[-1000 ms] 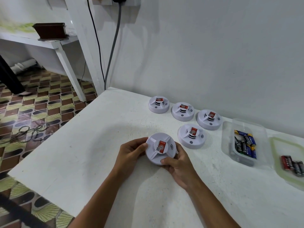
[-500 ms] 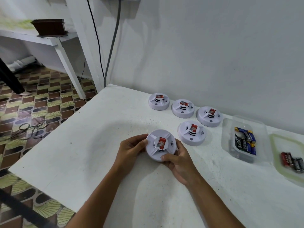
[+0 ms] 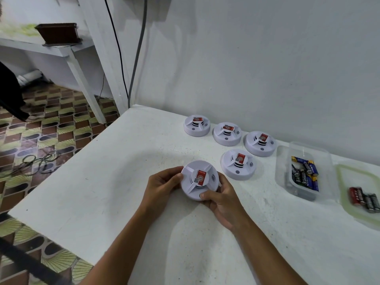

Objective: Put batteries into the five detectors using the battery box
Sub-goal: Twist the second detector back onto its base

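Observation:
A round white detector with a red sticker on top is held between both hands above the white table. My left hand grips its left rim, and my right hand grips its lower right rim. Several more white detectors lie further back: one close by and three in a row near the wall. A clear plastic battery box at the right holds several blue and black batteries.
A pale lid at the far right carries a few red and black batteries. The table's left edge drops to a patterned floor with a cable. Cords run down the wall at the back left.
The detector has been turned slightly between my hands and my view has shifted a little. Both hands keep their hold.

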A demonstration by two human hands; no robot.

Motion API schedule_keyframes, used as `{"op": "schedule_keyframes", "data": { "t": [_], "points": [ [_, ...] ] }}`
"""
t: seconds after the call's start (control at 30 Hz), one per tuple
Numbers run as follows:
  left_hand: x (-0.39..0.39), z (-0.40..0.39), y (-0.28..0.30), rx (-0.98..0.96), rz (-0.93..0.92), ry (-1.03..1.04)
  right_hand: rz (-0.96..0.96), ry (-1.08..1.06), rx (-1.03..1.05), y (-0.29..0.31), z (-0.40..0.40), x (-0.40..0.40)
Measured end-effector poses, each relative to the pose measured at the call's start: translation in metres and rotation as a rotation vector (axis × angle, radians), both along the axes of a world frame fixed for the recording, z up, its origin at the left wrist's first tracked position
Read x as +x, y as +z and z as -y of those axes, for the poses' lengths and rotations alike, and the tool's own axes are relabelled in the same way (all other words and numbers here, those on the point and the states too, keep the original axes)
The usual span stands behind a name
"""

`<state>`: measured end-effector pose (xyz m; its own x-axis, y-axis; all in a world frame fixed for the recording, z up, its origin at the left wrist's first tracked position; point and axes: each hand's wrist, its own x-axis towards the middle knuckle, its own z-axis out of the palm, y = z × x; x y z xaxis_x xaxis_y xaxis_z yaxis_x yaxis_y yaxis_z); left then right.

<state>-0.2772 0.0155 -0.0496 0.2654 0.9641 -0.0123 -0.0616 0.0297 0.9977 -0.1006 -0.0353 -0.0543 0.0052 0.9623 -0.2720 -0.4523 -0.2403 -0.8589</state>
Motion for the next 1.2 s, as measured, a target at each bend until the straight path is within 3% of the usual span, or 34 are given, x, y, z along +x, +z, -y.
{"op": "schedule_keyframes", "data": {
  "t": [0.47,0.63,0.73,1.0,1.2],
  "points": [
    [-0.001,0.001,0.003,-0.007,0.006,0.007,0.004,-0.01,0.005,0.004,0.001,-0.001],
    [0.001,0.003,0.006,-0.012,0.001,0.005,-0.323,0.052,0.049,0.015,0.002,-0.001],
    [0.001,0.004,0.006,-0.012,0.008,0.008,-0.402,0.059,0.051,0.018,0.005,0.001],
    [0.003,0.003,0.007,0.03,-0.034,0.048,-0.433,-0.071,-0.036,0.024,0.008,-0.001],
    [0.018,0.008,0.02,0.057,-0.209,-0.06,-0.272,-0.109,-0.03,0.034,0.011,-0.003]
  ]
}}
